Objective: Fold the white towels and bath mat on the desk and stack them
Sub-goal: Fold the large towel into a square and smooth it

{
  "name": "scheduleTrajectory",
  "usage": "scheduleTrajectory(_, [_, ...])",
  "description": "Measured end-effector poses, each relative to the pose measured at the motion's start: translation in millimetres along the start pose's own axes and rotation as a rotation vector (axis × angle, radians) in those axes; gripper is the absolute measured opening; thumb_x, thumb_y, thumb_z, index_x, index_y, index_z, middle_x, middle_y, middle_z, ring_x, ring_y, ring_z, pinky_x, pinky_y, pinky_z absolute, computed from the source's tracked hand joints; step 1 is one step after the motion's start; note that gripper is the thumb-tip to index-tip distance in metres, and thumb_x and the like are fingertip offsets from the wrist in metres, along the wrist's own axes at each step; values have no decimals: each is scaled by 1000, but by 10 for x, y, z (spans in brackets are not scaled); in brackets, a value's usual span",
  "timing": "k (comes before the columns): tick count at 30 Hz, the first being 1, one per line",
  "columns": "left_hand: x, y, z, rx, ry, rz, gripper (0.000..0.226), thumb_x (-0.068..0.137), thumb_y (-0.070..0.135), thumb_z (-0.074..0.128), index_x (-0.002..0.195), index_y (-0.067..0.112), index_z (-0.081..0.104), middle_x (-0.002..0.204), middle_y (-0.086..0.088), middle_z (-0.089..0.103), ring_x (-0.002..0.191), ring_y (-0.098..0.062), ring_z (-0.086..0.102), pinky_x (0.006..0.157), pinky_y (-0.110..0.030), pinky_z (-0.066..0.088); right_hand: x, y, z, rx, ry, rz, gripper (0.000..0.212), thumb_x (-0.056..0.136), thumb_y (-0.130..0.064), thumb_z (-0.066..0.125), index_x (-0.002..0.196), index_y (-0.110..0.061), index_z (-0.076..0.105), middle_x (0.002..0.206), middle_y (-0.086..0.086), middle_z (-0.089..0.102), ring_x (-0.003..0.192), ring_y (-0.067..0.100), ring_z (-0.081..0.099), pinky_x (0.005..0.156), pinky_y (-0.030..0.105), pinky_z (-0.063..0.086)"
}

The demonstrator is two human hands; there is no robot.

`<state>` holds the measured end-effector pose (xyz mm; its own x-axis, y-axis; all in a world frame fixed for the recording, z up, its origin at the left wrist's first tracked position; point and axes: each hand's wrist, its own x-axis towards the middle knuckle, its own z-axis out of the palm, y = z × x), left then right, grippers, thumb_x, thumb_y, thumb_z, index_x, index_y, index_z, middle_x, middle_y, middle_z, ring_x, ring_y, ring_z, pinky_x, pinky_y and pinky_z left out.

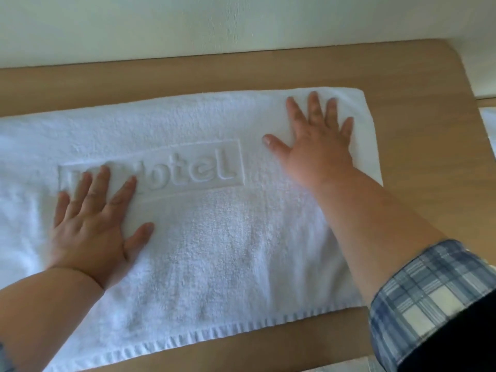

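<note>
A thick white bath mat (220,237) with raised lettering in a framed box lies flat across the wooden desk (418,84), running off the frame's left edge. My left hand (94,226) presses flat on it at the left, fingers straight and spread, covering the start of the lettering. My right hand (316,138) presses flat near the mat's far right corner, fingers spread. Neither hand grips the cloth.
A white wall (214,22) runs along the desk's far edge. The desk's rounded right corner (453,52) is bare wood. A bit of white cloth (489,127) shows past the right edge. A plaid sleeve (429,299) covers my right forearm.
</note>
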<state>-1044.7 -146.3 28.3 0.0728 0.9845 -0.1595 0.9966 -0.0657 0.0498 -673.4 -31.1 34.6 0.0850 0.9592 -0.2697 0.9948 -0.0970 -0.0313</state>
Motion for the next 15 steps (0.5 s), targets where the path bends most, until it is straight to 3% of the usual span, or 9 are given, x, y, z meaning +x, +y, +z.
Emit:
scheduleTrajectory(4, [-2,53,-74,10,-51,-10,88,83,82,28,159,40,12,169,-3,2,155,-23,-2,124,-49,0,169,71,-66,7,-4,87,98,76,-91,6,158,-39,-3,168,5,-7,153,36,-11,117,67,-4])
scheduleTrajectory(8, [0,70,-82,13,-62,-13,88,83,84,24,158,44,3,169,-1,-3,155,-21,-6,124,-50,0,117,-136,-105,104,15,246,102,73,-93,8,159,-38,1,168,9,-10,152,41,-10,115,71,-4])
scheduleTrajectory(13, [2,54,-52,6,-39,-8,87,83,87,19,158,45,2,169,-1,-2,155,-22,-5,124,-52,2,-324,-917,57,101,15,-60,95,77,-91,9,158,-40,3,168,6,-7,152,41,-10,112,70,-7])
scheduleTrajectory(15, [4,52,-38,9,-34,0,87,83,88,17,158,45,2,169,0,-1,155,-22,-5,124,-52,3,-301,-776,104,50,14,-44,94,78,-90,13,157,-40,3,169,4,-5,152,39,-10,113,70,-6])
